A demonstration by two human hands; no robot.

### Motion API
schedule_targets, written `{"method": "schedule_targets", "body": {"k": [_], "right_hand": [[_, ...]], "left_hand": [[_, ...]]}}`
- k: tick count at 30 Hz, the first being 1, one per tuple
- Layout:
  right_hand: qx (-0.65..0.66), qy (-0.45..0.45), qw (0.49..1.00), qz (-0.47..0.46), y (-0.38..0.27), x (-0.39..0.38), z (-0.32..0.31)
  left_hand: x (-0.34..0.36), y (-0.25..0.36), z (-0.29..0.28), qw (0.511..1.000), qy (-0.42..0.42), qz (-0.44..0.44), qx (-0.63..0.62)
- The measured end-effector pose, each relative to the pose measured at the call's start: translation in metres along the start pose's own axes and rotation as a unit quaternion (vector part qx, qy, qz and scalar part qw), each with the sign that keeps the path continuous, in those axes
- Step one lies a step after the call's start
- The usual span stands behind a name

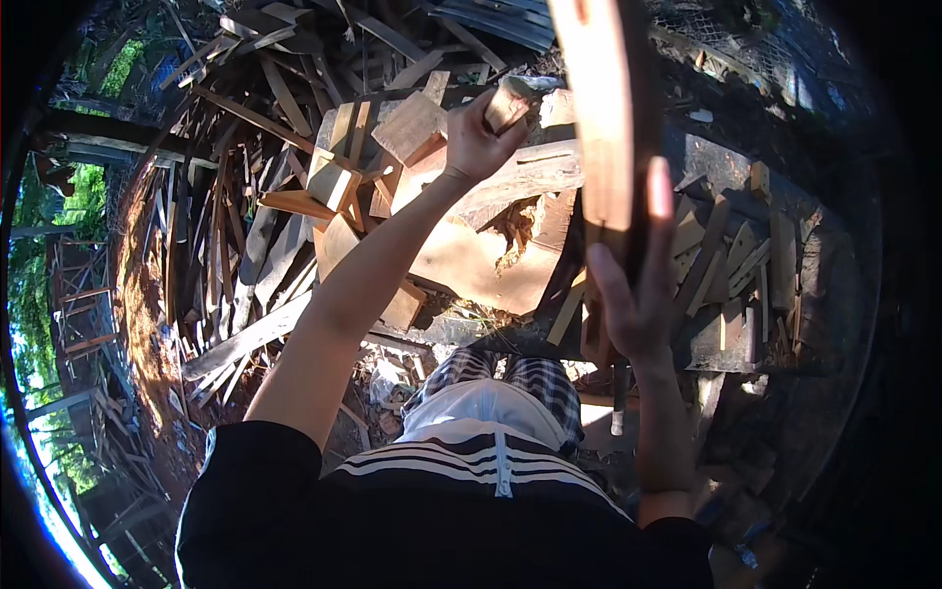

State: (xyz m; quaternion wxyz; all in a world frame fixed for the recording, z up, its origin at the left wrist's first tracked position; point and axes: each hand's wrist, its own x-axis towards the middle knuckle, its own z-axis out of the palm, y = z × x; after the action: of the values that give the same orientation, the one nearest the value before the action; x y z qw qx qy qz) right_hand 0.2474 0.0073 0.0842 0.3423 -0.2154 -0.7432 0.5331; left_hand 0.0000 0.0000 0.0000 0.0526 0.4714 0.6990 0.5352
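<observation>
In my right hand (643, 309) is a long wooden board (603, 128), raised close to the camera. My thumb lies on one side of its lower end and a finger on the other; the board's top runs out of view. Farther forward, my left hand (476, 142) is closed around a short piece of wood (507, 106) with a sunlit end. Its other end is hard to make out. Beneath both hands, a large, pale wooden slab (476, 265) lies on the workbench, with wood shavings (518, 231) on top.
Cut wood blocks (407, 128) crowd the bench's left side. Several offcuts (721, 250) lie in a heap on the dark bench top (721, 157) at right. A big pile of scrap wood (265, 216) stands beyond the bench at left. A corrugated sheet (505, 20) is at the back.
</observation>
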Motion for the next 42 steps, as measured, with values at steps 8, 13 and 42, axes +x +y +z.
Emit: {"method": "schedule_targets", "body": {"k": [8,13,42], "right_hand": [[-0.008,0.053,0.999,-0.007,-0.017,0.005,-0.006],[-0.086,-0.067,0.990,0.086,0.010,0.006,-0.016],[-0.260,-0.085,0.959,0.073,0.120,-0.040,0.050]], "left_hand": [[0.006,-0.015,0.003,0.996,-0.008,0.019,-0.091],[0.010,-0.009,0.015,0.998,-0.037,0.047,-0.008],[0.029,-0.021,-0.082,0.935,0.241,-0.127,-0.228]]}}
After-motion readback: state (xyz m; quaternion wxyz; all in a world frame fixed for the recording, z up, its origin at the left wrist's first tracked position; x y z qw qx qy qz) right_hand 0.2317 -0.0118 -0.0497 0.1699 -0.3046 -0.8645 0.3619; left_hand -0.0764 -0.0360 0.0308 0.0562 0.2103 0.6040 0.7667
